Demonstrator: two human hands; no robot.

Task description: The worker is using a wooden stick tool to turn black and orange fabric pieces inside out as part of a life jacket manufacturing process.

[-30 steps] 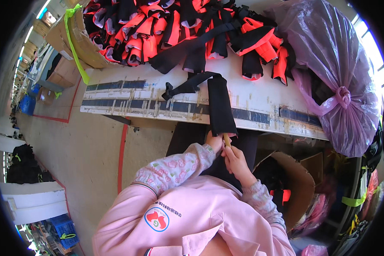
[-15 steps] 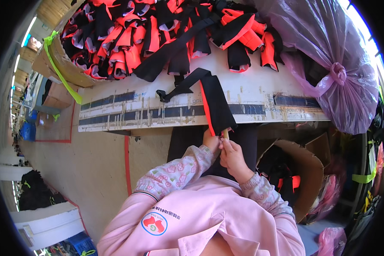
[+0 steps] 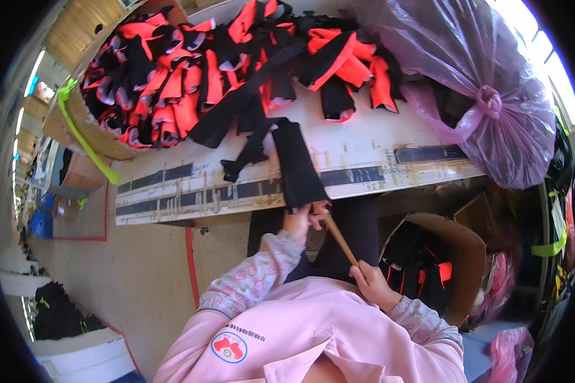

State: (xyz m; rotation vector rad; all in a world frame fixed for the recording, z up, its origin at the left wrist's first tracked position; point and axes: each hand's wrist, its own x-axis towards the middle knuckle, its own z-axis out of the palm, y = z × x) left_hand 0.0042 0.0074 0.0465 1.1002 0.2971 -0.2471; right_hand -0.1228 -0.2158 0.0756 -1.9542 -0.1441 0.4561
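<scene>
A black fabric sleeve-like piece (image 3: 298,165) lies over the front edge of the table, its narrow strap (image 3: 252,150) trailing behind it on the tabletop. My left hand (image 3: 302,220) is closed on the near end of this piece. Slanting from that end down to the right is a thin wooden stick (image 3: 342,239). My right hand (image 3: 374,285) grips the stick's lower end, close to my body. Whether the stick's upper tip is inside the fabric or beside it is hidden by my left fingers.
Many black and orange-red fabric pieces (image 3: 172,89) are heaped on the white table (image 3: 364,140), partly within a cardboard box (image 3: 86,124). A knotted purple plastic bag (image 3: 492,102) stands at the right. Below, an open carton (image 3: 469,255) holds more black pieces.
My right hand has moved down and right, away from my left, and much more of the stick shows. The fabric piece's orange-red edge no longer shows. The whole view has shifted slightly.
</scene>
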